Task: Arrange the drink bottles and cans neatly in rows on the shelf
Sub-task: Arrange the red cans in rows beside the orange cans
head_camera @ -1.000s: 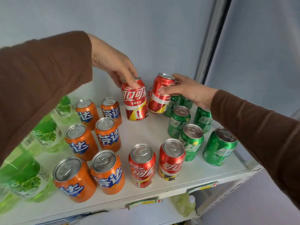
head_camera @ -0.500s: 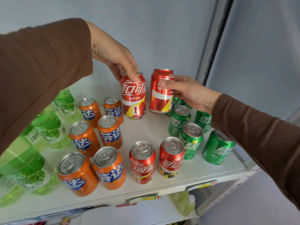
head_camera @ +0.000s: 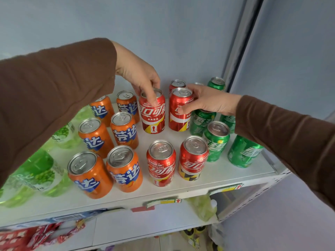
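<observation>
Two red cans stand upright side by side mid-shelf (head_camera: 226, 173): the left hand (head_camera: 137, 73) pinches the rim of the left can (head_camera: 152, 115) from above, the right hand (head_camera: 208, 100) wraps curled fingers (head_camera: 186, 105) round the right can (head_camera: 178, 113). Two more red cans (head_camera: 161, 162) stand in front, orange cans (head_camera: 123, 129) to the left, green cans (head_camera: 216, 140) to the right, green bottles (head_camera: 36, 171) far left

Orange cans (head_camera: 124, 129): blue band, white Chinese "芬达" (Fanta), partly cut off on some. Red cans: white "可口可乐" script on the back-left one (head_camera: 152, 113); "FIFA WORLD CUP" small print on the front-left one (head_camera: 161, 162). Green cans (head_camera: 216, 141): white "雪碧" (Sprite). Shelf-edge tags (head_camera: 163, 201) carry red up-arrows; other print unreadable.
</observation>
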{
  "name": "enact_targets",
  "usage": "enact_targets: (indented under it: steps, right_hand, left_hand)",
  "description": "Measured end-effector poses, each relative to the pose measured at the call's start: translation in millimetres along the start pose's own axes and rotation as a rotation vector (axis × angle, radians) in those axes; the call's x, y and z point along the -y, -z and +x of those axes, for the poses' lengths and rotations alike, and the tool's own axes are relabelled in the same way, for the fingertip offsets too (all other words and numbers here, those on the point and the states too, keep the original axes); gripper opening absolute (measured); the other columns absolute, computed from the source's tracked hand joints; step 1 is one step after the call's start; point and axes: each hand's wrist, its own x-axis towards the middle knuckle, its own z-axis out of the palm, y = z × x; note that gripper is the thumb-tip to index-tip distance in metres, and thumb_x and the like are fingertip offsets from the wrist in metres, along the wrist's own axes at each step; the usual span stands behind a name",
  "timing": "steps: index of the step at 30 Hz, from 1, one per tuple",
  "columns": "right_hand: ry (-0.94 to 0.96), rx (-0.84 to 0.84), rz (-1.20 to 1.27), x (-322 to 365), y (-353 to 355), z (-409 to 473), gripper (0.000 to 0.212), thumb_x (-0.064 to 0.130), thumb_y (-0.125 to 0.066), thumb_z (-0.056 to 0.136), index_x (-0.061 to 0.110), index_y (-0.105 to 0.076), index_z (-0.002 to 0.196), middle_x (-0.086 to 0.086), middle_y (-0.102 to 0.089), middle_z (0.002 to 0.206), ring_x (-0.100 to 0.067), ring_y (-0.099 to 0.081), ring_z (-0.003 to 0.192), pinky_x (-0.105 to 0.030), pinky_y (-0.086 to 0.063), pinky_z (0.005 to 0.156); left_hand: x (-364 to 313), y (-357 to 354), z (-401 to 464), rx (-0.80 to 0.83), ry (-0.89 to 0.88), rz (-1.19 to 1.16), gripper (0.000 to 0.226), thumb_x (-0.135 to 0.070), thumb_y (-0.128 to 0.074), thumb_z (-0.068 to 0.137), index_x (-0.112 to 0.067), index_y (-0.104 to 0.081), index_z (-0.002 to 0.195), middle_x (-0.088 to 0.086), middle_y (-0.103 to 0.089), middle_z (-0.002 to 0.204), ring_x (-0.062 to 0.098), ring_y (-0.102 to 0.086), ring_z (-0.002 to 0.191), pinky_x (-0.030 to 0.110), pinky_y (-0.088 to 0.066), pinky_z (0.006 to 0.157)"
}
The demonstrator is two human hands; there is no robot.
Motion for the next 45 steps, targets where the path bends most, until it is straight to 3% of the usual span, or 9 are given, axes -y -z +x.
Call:
enact_targets:
  steps: [10, 14, 19, 24, 29, 32, 38, 41, 45]
  right_hand:
    - [0.0, 0.03, -0.301, -8, -8, 4, 0.066, 0.032, -0.093, 0.069, 0.023, -0.058, 0.125, 0.009, -0.071, 0.12, -0.012, -0.069, 0.111, -0.041, -0.052, 0.107]
    - [-0.021, 0.015, -0.363, -15, -13, 4, 0.077, 0.058, -0.09, 0.053, 0.033, -0.061, 0.119, 0.012, -0.073, 0.118, -0.013, -0.069, 0.109, -0.044, -0.051, 0.106]
    - [-0.014, -0.044, -0.498, -16, -19, 3, 0.072, 0.061, -0.088, 0.061, 0.036, -0.062, 0.123, 0.015, -0.072, 0.117, -0.019, -0.064, 0.115, -0.049, -0.037, 0.116]
    - [-0.018, -0.029, -0.517, -15, -20, 3, 0.093, 0.083, -0.074, 0.044, 0.044, -0.061, 0.127, 0.018, -0.071, 0.121, -0.023, -0.059, 0.121, -0.053, -0.03, 0.118]
    - [0.001, -0.019, -0.556, -16, -21, 2, 0.085, 0.083, -0.074, 0.046, 0.046, -0.057, 0.12, 0.019, -0.074, 0.114, -0.019, -0.068, 0.108, -0.053, -0.028, 0.119]
    - [0.003, -0.033, -0.584, -13, -22, 2, 0.072, 0.072, -0.082, 0.055, 0.041, -0.057, 0.115, 0.014, -0.072, 0.118, -0.021, -0.064, 0.113, -0.053, -0.032, 0.116]
    - [-0.081, 0.128, -0.421, -1, -5, 0, 0.085, 0.057, -0.085, 0.07, 0.033, -0.051, 0.144, 0.014, -0.064, 0.134, -0.013, -0.062, 0.119, -0.037, -0.043, 0.109]
    - [-0.097, 0.005, -0.306, 11, 16, 1, 0.078, 0.058, -0.074, 0.077, 0.027, -0.051, 0.145, 0.01, -0.065, 0.132, -0.012, -0.063, 0.115, -0.037, -0.045, 0.11]
    - [-0.036, -0.195, -0.292, 13, 35, 24, 0.059, 0.048, -0.078, 0.083, 0.023, -0.061, 0.133, 0.005, -0.067, 0.126, -0.017, -0.064, 0.117, -0.038, -0.047, 0.108]
  left_hand:
    - [-3, -31, 18, 0.0, -0.045, 0.129, 0.051, -0.04, -0.082, 0.077, -0.018, -0.06, 0.117, 0.0, -0.069, 0.107, 0.017, -0.067, 0.092, 0.026, -0.053, 0.072]
    - [1, -38, 17, -0.014, -0.042, 0.169, 0.053, -0.046, -0.084, 0.073, -0.021, -0.061, 0.114, -0.001, -0.069, 0.106, 0.02, -0.067, 0.097, 0.038, -0.056, 0.088]
    - [6, -46, 15, -0.044, -0.054, 0.186, 0.052, -0.051, -0.083, 0.073, -0.025, -0.062, 0.112, -0.002, -0.069, 0.106, 0.019, -0.065, 0.097, 0.041, -0.056, 0.09]
    - [6, -48, 13, -0.058, -0.069, 0.184, 0.055, -0.052, -0.081, 0.074, -0.024, -0.063, 0.118, -0.006, -0.067, 0.106, 0.012, -0.063, 0.094, 0.037, -0.055, 0.089]
    - [12, -53, 17, -0.054, -0.082, 0.17, 0.057, -0.054, -0.081, 0.073, -0.026, -0.063, 0.119, -0.006, -0.068, 0.109, 0.014, -0.064, 0.097, 0.04, -0.055, 0.092]
    - [16, -54, 20, -0.03, -0.084, 0.136, 0.059, -0.055, -0.08, 0.072, -0.025, -0.063, 0.121, -0.006, -0.069, 0.112, 0.013, -0.064, 0.1, 0.039, -0.054, 0.095]
    - [24, -36, 13, 0.012, -0.045, -0.012, 0.079, -0.051, -0.071, 0.081, -0.024, -0.043, 0.15, -0.002, -0.058, 0.143, 0.02, -0.057, 0.127, 0.03, -0.041, 0.104]
    - [32, -13, 3, -0.104, -0.066, -0.053, 0.076, -0.057, -0.07, 0.075, -0.03, -0.051, 0.144, -0.009, -0.061, 0.138, 0.014, -0.058, 0.122, 0.029, -0.039, 0.103]
    - [44, 10, 4, -0.308, -0.096, -0.092, 0.061, -0.046, -0.074, 0.082, -0.03, -0.055, 0.138, -0.007, -0.058, 0.136, 0.011, -0.056, 0.119, 0.027, -0.037, 0.098]
